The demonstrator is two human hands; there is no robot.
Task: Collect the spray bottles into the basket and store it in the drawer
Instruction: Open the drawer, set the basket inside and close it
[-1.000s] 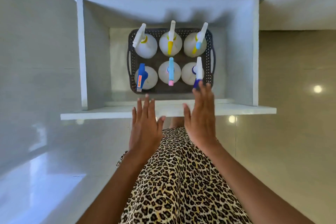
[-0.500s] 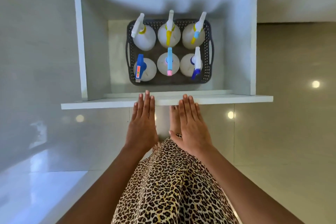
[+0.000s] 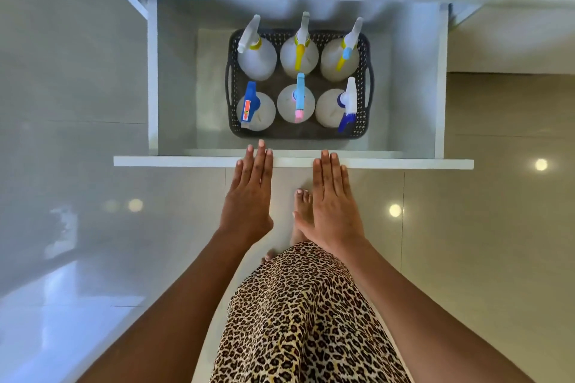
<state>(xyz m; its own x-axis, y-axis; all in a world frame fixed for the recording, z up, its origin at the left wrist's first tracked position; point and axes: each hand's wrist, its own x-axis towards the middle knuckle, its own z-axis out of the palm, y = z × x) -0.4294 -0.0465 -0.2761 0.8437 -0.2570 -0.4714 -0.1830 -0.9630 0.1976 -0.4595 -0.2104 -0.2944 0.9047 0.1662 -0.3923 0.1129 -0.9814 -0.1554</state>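
1. The white drawer (image 3: pixel 174 162) stands pulled out
2. The dark basket (image 3: pixel 295 133) sits on the drawer's floor, just beyond the front panel
3. The left hand (image 3: pixel 249 196) and right hand (image 3: pixel 334 205) are flat, with fingers (image 3: pixel 260 155) straight, close together and holding nothing, their tips at the panel's top edge
4. Six spray bottles (image 3: pixel 256 60) stand upright in the basket, apart from the fingers

Glossy tiled floor (image 3: pixel 485 227), leopard-print skirt (image 3: pixel 305 320), bare foot (image 3: pixel 303 205).

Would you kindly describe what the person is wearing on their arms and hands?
Nothing shows on either: the left hand and right hand have no gloves, rings or watch, and no sleeves are visible. Below them is a leopard-print garment.
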